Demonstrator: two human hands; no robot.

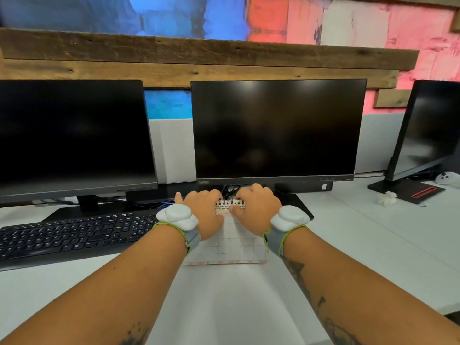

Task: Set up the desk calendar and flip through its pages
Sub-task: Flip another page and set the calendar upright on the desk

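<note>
While lying on the white tabletop (249, 295), desk calendar (230, 241) gripped near spiral binding (230, 202) by fingers of left hand (202, 210) and right hand (256, 207).

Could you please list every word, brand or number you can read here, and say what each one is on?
"ThinkVision": lower left bezel of the centre monitor.
Desk calendar, top of page: two lines of print between the left hand and right hand, too blurred and covered to read.
Keyboard key legends: too small.

bare desk (361, 232) right of calendar (231, 242), keyboard (74, 232) crowding left, monitor (276, 130) (dark) blocking behind
</note>
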